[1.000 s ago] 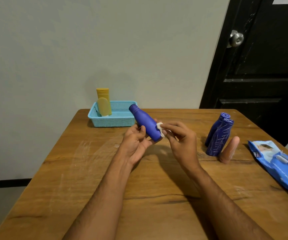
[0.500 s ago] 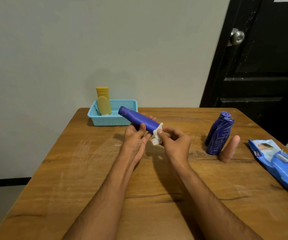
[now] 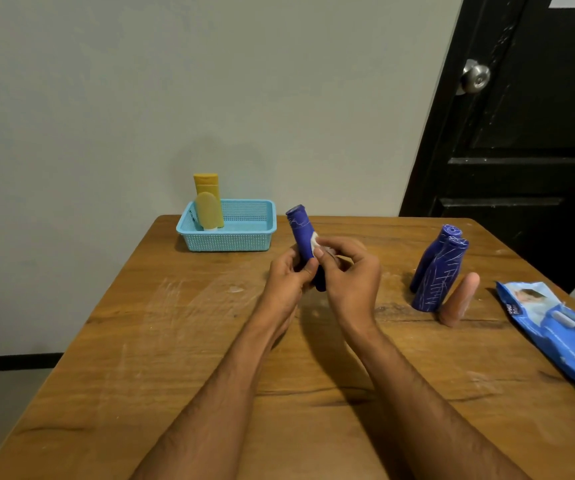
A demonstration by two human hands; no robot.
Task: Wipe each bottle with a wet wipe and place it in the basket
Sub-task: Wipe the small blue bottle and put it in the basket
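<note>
My left hand (image 3: 287,275) grips the lower part of a blue bottle (image 3: 301,233), held nearly upright above the middle of the wooden table (image 3: 175,341). My right hand (image 3: 348,271) pinches a small white wet wipe (image 3: 314,241) against the bottle's side. A light blue basket (image 3: 230,237) at the table's far edge holds two yellow bottles (image 3: 208,206). Two more blue bottles (image 3: 438,271) and a tan bottle (image 3: 459,299) stand on the right side of the table.
A blue pack of wet wipes (image 3: 556,330) lies near the table's right edge. A grey wall stands behind the table, and a black door (image 3: 521,133) with a metal knob is at the right.
The blue bottle has swung from lying tilted to the left up to nearly upright. My right hand with the wipe has moved up along its side.
</note>
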